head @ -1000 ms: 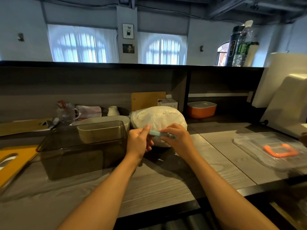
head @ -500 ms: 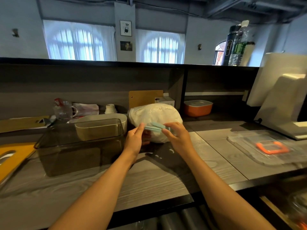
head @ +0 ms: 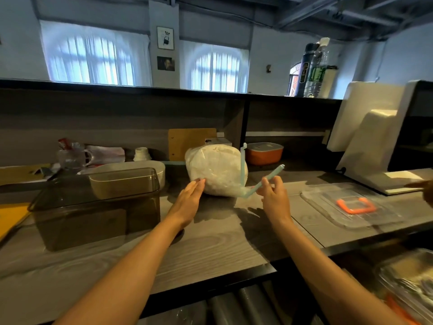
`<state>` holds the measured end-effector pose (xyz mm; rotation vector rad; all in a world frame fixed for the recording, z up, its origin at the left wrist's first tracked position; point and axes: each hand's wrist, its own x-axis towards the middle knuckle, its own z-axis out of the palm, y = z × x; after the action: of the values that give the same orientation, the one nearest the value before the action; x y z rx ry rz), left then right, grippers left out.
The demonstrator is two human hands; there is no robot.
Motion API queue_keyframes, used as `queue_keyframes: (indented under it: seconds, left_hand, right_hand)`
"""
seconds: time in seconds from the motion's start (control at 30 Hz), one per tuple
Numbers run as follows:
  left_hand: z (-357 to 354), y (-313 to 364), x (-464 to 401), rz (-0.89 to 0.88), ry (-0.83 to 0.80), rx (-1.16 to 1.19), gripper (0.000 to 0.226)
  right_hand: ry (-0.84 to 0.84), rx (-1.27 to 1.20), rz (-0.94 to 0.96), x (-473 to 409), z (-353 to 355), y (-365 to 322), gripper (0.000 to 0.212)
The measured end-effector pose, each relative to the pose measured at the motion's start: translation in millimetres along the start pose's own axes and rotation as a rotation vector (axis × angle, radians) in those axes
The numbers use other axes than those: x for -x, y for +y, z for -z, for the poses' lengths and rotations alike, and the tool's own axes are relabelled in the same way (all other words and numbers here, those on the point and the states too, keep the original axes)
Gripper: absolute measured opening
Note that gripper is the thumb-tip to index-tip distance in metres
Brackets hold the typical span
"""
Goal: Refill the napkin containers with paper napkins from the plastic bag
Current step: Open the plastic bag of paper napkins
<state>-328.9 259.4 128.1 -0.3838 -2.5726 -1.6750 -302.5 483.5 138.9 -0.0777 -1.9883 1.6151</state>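
A clear plastic bag (head: 216, 171) stuffed with white paper napkins lies on the grey wooden counter (head: 210, 245), centre. My right hand (head: 273, 198) pinches one arm of a light-blue sealing clip (head: 262, 182), which is swung open in a V at the bag's right side. My left hand (head: 191, 199) is flat with straight fingers, fingertips touching the bag's lower left. A smoky transparent napkin container (head: 98, 207) stands to the left, with a white oval tub (head: 131, 175) right behind it.
A clear lid with an orange handle (head: 351, 206) lies on the right. An orange lidded box (head: 263, 153) sits on the back shelf. A white screen stand (head: 375, 146) rises far right. A glass mug (head: 72, 156) and clutter stand back left.
The blue clip was shut across the bag's neck with both hands on it; it now hangs open. My right hand moved right with one arm of it, my left hand let go and touches the bag.
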Motion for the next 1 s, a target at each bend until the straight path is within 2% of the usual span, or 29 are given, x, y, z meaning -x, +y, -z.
queue_keyframes:
  seconds: [0.1, 0.17, 0.23, 0.37, 0.47, 0.53, 0.67, 0.77, 0.87, 1.0]
  left_hand:
    - [-1, 2, 2, -0.178, 0.065, -0.183, 0.05]
    - [0, 6, 7, -0.358, 0.162, -0.201, 0.055]
    - [-4, 10, 8, -0.465, 0.148, -0.247, 0.059]
    - [-22, 9, -7, -0.503, -0.004, -0.599, 0.067]
    - [-23, 1, -16, -0.435, -0.041, -0.778, 0.067]
    - [-20, -1, -18, -0.382, -0.029, -0.756, 0.061]
    - [-13, -1, -20, -0.31, 0.039, -0.622, 0.042]
    - [-8, -1, -16, -0.309, 0.159, -0.417, 0.036]
    - [-7, 3, -11, -0.295, 0.301, -0.246, 0.034]
    - [-3, 0, -10, -0.402, 0.414, -0.254, 0.028]
  right_hand:
    - [0.059, -0.228, -0.089, 1, 5, -5, 0.012]
    - [0.023, -0.303, -0.095, 1, 5, -8, 0.013]
    - [-0.054, -0.281, -0.108, 0, 1, -11, 0.021]
    - [-0.117, -0.241, -0.321, -5, -10, -12, 0.019]
    - [-0.164, -0.234, -0.407, -10, -9, -5, 0.023]
    - [-0.132, -0.178, -0.361, -10, -4, 0, 0.025]
    - [-0.062, 0.061, -0.246, -11, 9, 12, 0.047]
    - [-0.046, 0.261, -0.101, -7, 13, 14, 0.062]
    - [-0.079, 0.429, -0.053, -3, 14, 9, 0.081]
    - [-0.188, 0.566, -0.107, -3, 12, 6, 0.059]
